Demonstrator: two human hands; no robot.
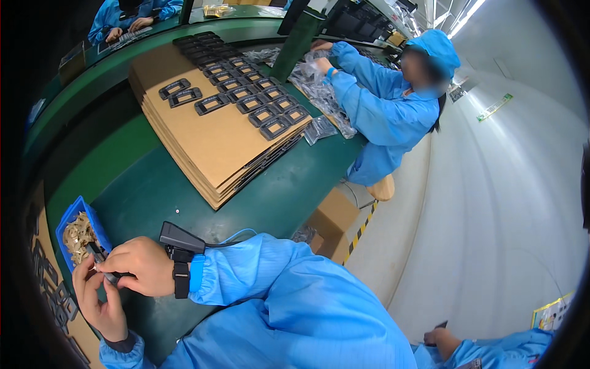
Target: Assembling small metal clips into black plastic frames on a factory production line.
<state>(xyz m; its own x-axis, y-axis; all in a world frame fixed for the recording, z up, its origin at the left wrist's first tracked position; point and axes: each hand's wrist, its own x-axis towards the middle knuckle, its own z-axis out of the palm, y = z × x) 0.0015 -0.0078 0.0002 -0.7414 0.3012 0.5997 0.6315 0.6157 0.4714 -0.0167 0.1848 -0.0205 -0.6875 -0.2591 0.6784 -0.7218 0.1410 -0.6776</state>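
Note:
Both my hands are together at the lower left, beside a blue bin [98, 229] of small tan parts [78, 235]. Between them is a dark plastic piece [94, 250], partly hidden by the fingers; its full shape cannot be made out. My left hand [101, 304] is curled around its lower side, thumb and fingers closed on it. Coming from the right, my right hand [142, 264] pinches it from above with fingertips and thumb. A black strap and a dark device [182, 237] sit on my right wrist.
Dark rectangular frames [212, 103] lie in rows on stacked cardboard sheets [203, 144] on the green table [258, 197]. More frames [60, 298] rest on cardboard at the far left. A co-worker in blue [393, 111] handles clear bags [322, 92]. A green post [298, 49] stands behind.

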